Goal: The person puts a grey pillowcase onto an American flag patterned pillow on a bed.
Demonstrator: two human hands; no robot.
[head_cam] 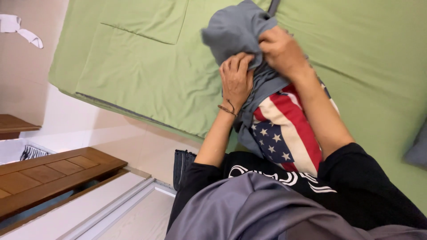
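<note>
Fingers, L hand (235,80): curled w/ tips dug into grey garment (235,31), pinching a fold of it; thin cord bracelet (227,109) at wrist.
Fingers, R hand (280,51): closed tight on same grey cloth, knuckles up, just beside L hand, nearly touching.
Grey garment: bunched betw. both hands, held above green bed sheet (147,66); lower part hangs down toward person's chest.
Flag-print cloth (284,133): red/white stripes + white stars on blue; lies under R forearm, betw. the two arms, upper edge tucked under grey garment.
Sleeves: black, short, both arms; black shirt w/ white lettering at chest.
Grey fabric (249,209): 2nd piece, draped in foreground near camera.
Bed: green sheet covers mattress; green pillow (147,20) flat at far end.
Surroundings: pale tile floor (89,124), wooden bench (53,171) near bed, well apart from hands.
</note>
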